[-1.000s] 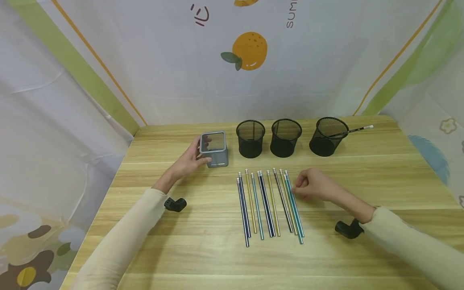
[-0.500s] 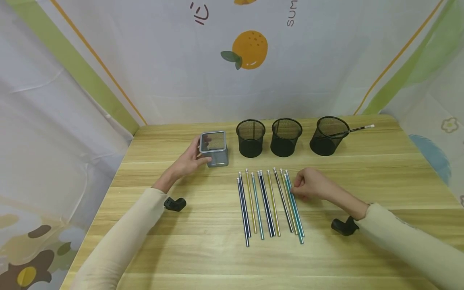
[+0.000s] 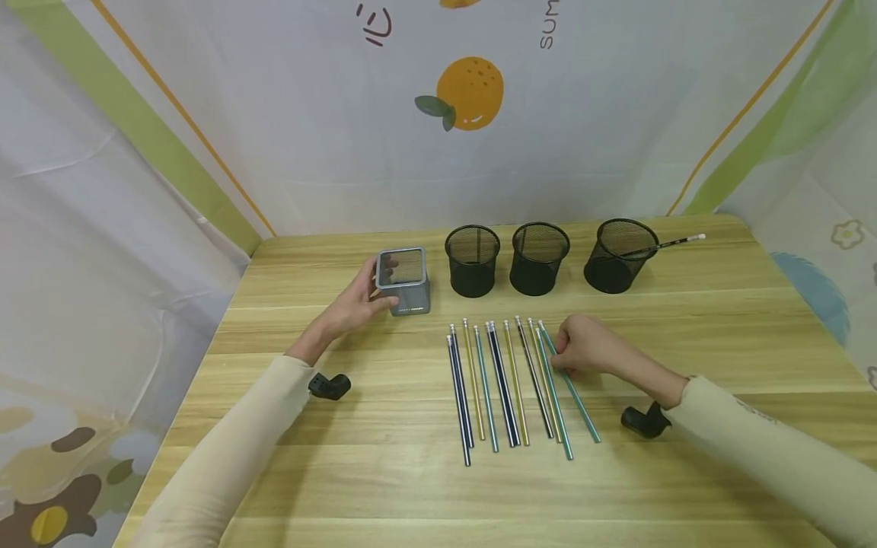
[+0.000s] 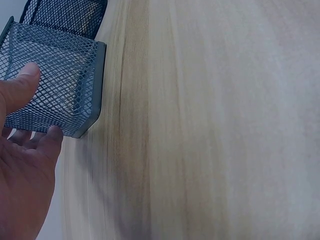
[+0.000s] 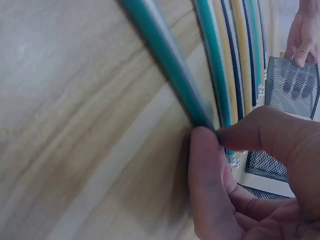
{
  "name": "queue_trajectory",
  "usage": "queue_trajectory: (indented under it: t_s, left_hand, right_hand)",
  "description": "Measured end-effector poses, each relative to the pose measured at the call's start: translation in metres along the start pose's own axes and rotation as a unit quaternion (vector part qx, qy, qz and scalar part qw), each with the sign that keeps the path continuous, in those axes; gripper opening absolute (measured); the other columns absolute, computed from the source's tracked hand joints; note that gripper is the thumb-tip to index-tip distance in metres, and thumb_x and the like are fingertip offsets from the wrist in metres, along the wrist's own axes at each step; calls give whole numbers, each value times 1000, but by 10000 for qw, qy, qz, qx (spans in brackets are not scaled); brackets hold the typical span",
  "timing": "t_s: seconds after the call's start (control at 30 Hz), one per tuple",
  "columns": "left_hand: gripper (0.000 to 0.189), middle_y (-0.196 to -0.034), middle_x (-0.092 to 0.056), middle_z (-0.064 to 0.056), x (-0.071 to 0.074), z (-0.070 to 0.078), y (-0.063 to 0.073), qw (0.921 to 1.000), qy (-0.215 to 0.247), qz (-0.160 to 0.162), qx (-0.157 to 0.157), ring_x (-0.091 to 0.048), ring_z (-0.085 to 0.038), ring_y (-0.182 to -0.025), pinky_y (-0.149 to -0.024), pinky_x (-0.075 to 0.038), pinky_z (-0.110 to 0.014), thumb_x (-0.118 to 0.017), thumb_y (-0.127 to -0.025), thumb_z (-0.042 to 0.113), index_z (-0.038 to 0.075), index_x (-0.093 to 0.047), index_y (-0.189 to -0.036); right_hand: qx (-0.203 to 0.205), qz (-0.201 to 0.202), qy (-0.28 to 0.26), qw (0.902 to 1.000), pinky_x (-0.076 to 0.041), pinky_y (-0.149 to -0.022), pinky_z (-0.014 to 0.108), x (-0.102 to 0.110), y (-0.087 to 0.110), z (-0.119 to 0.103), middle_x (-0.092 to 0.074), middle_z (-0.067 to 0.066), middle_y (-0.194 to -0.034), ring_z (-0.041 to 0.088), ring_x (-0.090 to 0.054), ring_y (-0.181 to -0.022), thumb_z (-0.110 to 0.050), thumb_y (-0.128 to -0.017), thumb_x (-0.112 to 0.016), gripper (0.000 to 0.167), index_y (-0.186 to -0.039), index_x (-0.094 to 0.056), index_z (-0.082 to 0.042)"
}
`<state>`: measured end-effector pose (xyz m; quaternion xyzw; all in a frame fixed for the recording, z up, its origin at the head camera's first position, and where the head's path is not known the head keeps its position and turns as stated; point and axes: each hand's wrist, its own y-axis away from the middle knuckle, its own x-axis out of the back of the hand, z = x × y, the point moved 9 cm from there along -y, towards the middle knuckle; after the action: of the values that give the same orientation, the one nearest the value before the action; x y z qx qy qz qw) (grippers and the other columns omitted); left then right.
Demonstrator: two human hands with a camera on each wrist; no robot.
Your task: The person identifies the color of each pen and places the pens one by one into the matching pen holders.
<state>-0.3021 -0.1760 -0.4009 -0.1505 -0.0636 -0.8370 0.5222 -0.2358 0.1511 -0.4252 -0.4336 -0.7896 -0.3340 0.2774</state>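
Observation:
My left hand (image 3: 355, 306) grips the grey square mesh pen holder (image 3: 411, 298), thumb on the near face and fingers round its left side; the left wrist view shows the thumb across the mesh (image 4: 55, 85). At the right end of a row of pencils, my right hand (image 3: 588, 347) pinches a teal pencil (image 3: 582, 409) between thumb and index finger, seen close up in the right wrist view. That pencil slants away from its neighbour, another teal pencil (image 3: 558, 403). Dark blue pencils (image 3: 503, 384), gold pencils (image 3: 517, 384) and a black pencil (image 3: 536, 380) lie alongside.
Three round black mesh holders stand along the back: a left one (image 3: 473, 278), a middle one (image 3: 535, 275) and a right one (image 3: 610, 274). A black pencil (image 3: 674, 243) leans out of the right one. A printed curtain (image 3: 342, 152) hangs behind the wooden table (image 3: 370, 479).
The rightmost teal pencil's lower end has swung right, away from the other teal pencil, with my right hand now pinching it. My left hand and the square holder stay in place.

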Motion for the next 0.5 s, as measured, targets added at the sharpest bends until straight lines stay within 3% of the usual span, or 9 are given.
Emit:
queue_trajectory:
  t_s: [0.33, 0.5]
  left_hand:
    - [73, -156, -24, -26, 0, 1, 0, 10000, -78, -18, 23, -26, -41, -146, -117, -27, -51, -57, -99, -11, 0, -14, -157]
    - [73, -156, -24, -26, 0, 2, 1, 9999, -95, -16, 32, -25, -41, -146, -117, -27, -51, -57, -99, -10, -1, -14, -156]
  right_hand:
    - [63, 132, 344, 9993, -46, -59, 30, 2, 1, -3, -56, -3, -49, 14, -58, -47, -2, -82, -71, 26, -62, -55, -10]
    - [163, 205, 680, 9973, -31, -50, 26, 3, 1, -7, -42, -9, -42, 10, -39, -42, -3, -76, -67, 40, -50, -42, -18]
